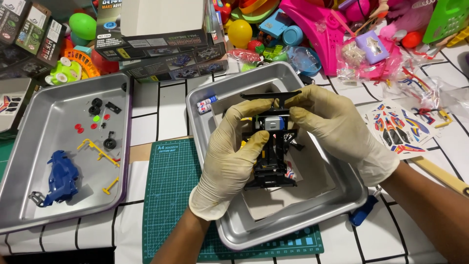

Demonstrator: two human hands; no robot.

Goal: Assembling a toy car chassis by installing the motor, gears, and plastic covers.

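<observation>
While hands grip chassis [271, 146], tray [234, 93] walls surround.

Matt black plastic chassis [271, 161]; brushed metal tray [205, 132] (dull sheen); thin rubbery gloves on hands [234, 161].

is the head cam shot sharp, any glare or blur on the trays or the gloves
Head view: sharp and evenly lit across the frame; soft sheen, no blown glare, on the left tray and the middle tray; gloved left hand and right hand in focus, holding the black toy car chassis; only faint shadows under the hands; toy pile at the top edge slightly softer.
</observation>
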